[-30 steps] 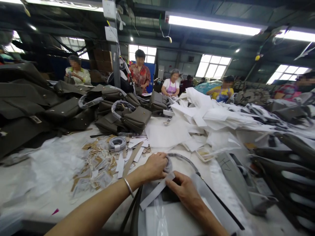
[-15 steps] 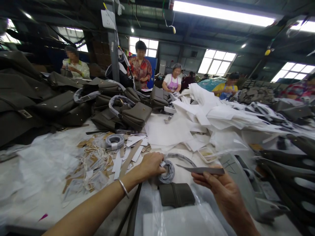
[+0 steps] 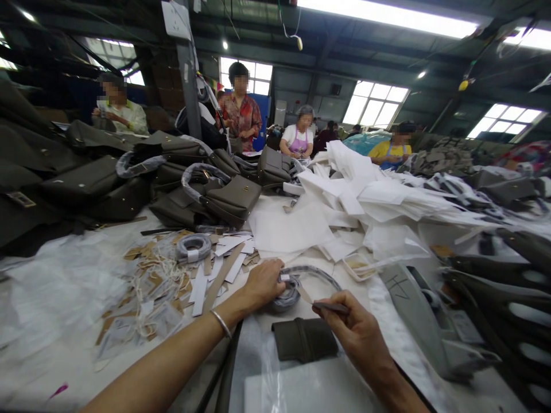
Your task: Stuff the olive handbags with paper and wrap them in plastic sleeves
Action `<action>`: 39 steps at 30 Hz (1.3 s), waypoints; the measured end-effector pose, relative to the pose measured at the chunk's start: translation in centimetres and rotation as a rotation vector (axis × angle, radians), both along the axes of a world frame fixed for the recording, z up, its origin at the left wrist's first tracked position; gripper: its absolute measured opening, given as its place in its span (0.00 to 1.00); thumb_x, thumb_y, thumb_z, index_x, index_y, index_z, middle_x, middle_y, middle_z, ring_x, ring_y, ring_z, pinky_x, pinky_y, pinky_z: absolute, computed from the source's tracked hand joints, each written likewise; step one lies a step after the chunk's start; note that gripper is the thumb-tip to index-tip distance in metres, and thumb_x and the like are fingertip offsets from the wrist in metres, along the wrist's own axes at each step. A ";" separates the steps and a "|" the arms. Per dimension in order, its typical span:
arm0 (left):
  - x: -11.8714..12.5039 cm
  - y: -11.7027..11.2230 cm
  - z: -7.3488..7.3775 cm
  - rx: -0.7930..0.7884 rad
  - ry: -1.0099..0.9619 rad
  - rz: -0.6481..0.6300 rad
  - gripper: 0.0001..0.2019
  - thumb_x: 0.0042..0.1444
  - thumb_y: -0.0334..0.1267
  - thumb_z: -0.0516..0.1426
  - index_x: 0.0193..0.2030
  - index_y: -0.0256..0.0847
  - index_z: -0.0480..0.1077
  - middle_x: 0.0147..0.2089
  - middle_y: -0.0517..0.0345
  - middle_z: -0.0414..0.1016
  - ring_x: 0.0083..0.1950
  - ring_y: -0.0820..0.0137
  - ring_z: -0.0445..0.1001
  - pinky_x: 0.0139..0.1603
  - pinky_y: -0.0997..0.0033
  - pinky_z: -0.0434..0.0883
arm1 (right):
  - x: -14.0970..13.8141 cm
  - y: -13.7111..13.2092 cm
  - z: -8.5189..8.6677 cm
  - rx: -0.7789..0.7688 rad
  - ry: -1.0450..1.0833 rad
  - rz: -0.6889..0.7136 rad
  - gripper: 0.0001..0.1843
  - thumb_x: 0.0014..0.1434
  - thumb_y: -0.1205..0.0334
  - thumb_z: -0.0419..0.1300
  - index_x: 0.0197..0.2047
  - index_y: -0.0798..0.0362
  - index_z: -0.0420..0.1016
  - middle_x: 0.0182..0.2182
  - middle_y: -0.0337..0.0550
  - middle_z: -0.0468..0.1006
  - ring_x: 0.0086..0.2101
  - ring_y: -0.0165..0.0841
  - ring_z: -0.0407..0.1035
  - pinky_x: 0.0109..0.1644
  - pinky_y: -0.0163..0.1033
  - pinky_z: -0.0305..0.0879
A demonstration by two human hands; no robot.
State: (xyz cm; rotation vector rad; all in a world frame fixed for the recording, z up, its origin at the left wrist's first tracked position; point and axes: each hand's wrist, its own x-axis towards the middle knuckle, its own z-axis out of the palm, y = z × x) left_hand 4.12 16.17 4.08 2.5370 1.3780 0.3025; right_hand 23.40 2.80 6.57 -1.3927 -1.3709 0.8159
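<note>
My left hand (image 3: 264,282) is closed on the edge of a coiled strap (image 3: 287,299) wrapped in clear plastic. A loose length of the strap arcs away to the right. Between the fingers and thumb of my right hand (image 3: 355,321) is a thin grey-brown strip (image 3: 330,307), whose far end points toward the coil. Below both hands lies a folded dark olive piece (image 3: 305,339) that looks like leather, above a white padded sheet (image 3: 310,387) under clear plastic. My left fingertips are partly hidden behind the coil.
Another wrapped coil (image 3: 193,248) lies left among tags, cords and paper strips. Olive handbags (image 3: 232,201) are heaped behind, white sheets (image 3: 370,192) back right. A grey machine-like object (image 3: 413,315) stands at right, beside a small tray (image 3: 359,268). Several people work beyond.
My right hand has moved left and slightly down, bringing the strip close to the coil and turning it. My left hand stays on the coil. The camera view has shifted slightly.
</note>
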 end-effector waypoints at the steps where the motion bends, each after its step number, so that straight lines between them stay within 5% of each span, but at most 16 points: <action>1: -0.1 0.0 -0.2 -0.015 -0.006 0.011 0.18 0.55 0.36 0.58 0.53 0.41 0.67 0.51 0.50 0.76 0.51 0.61 0.75 0.50 0.65 0.70 | -0.2 0.1 0.1 0.005 0.007 0.018 0.15 0.58 0.47 0.65 0.34 0.51 0.72 0.33 0.46 0.82 0.37 0.40 0.79 0.43 0.39 0.76; 12: -1.9 0.5 -0.1 -0.089 -0.111 0.009 0.28 0.53 0.45 0.60 0.61 0.42 0.64 0.58 0.50 0.73 0.58 0.59 0.72 0.58 0.65 0.68 | -3.2 2.1 1.3 0.177 -0.164 0.165 0.06 0.62 0.61 0.60 0.40 0.49 0.78 0.37 0.45 0.82 0.37 0.39 0.79 0.45 0.40 0.76; 15: -2.6 0.6 -0.5 -0.098 -0.139 0.011 0.28 0.53 0.46 0.60 0.60 0.43 0.65 0.58 0.51 0.73 0.59 0.59 0.72 0.59 0.65 0.67 | -3.2 2.2 1.2 0.077 -0.189 0.203 0.06 0.61 0.60 0.61 0.37 0.49 0.79 0.35 0.45 0.82 0.35 0.39 0.79 0.42 0.40 0.76; 20: -2.7 0.3 -1.0 -0.089 -0.126 0.054 0.15 0.54 0.37 0.58 0.49 0.43 0.72 0.50 0.51 0.77 0.53 0.58 0.75 0.54 0.62 0.70 | -3.6 2.2 2.2 -0.220 0.054 0.107 0.18 0.55 0.45 0.66 0.37 0.52 0.78 0.28 0.47 0.82 0.32 0.42 0.79 0.38 0.43 0.77; 23: -2.5 0.1 -0.9 -0.081 -0.112 0.057 0.13 0.54 0.38 0.59 0.47 0.43 0.72 0.49 0.50 0.77 0.52 0.58 0.75 0.52 0.61 0.71 | -4.3 2.8 2.6 -0.240 0.132 0.074 0.22 0.50 0.41 0.69 0.34 0.52 0.77 0.30 0.48 0.82 0.34 0.42 0.79 0.41 0.44 0.77; 32: -2.4 0.4 -0.9 -0.067 -0.145 0.053 0.10 0.55 0.41 0.60 0.43 0.42 0.74 0.45 0.50 0.78 0.49 0.57 0.77 0.48 0.61 0.72 | -5.0 4.1 0.7 -0.172 -0.286 0.154 0.08 0.56 0.55 0.65 0.29 0.49 0.77 0.26 0.39 0.77 0.30 0.36 0.71 0.34 0.37 0.65; 39: -2.4 -0.3 0.3 -0.054 -0.208 0.046 0.11 0.55 0.37 0.59 0.45 0.43 0.72 0.47 0.52 0.76 0.47 0.58 0.77 0.47 0.62 0.73 | -5.7 4.8 0.9 -0.106 -0.423 0.116 0.04 0.58 0.61 0.62 0.31 0.48 0.75 0.24 0.37 0.77 0.26 0.34 0.69 0.31 0.37 0.62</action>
